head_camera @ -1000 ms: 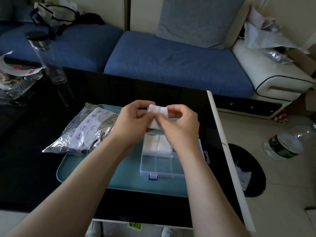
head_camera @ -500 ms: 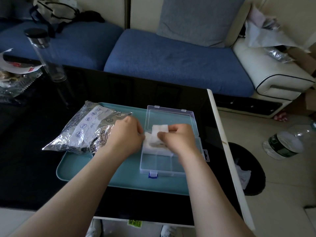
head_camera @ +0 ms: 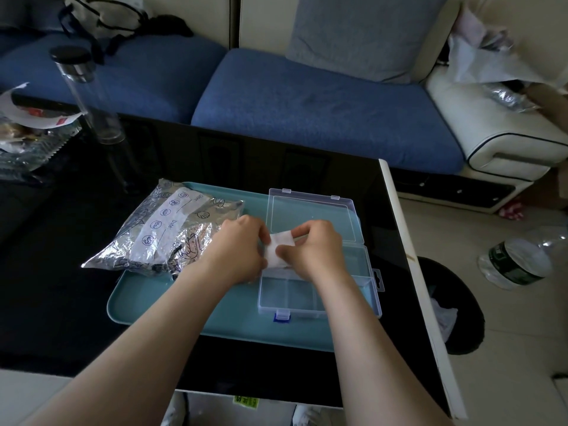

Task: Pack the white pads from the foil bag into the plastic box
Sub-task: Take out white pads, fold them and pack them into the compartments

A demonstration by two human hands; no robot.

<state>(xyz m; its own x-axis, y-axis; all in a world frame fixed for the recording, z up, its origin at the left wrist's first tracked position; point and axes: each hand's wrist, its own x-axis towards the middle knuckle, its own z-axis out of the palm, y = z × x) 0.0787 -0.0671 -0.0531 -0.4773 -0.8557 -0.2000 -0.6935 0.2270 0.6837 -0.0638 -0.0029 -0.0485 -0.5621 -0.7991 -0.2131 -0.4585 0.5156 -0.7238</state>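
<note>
A clear plastic box (head_camera: 307, 298) with its lid folded back lies on the right half of a teal tray (head_camera: 184, 305). The silver foil bag (head_camera: 166, 232) lies on the tray's left side. Over the box's far left compartment, my left hand (head_camera: 242, 250) and my right hand (head_camera: 313, 250) both pinch a white pad (head_camera: 279, 245). More white shows under the pad inside that compartment, mostly hidden by my hands. The box's near compartments hold nothing.
The tray sits on a black glossy table (head_camera: 61, 287) whose right edge is close to the box. A tall clear bottle (head_camera: 92, 96) and wrappers (head_camera: 27, 130) stand at the far left. A blue sofa (head_camera: 307, 96) is behind; a dark bin (head_camera: 455, 305) and a plastic bottle (head_camera: 519, 262) are on the floor right.
Both hands came down with the pad from above the box to its far left compartment. They stay there now, still pinching the pad.
</note>
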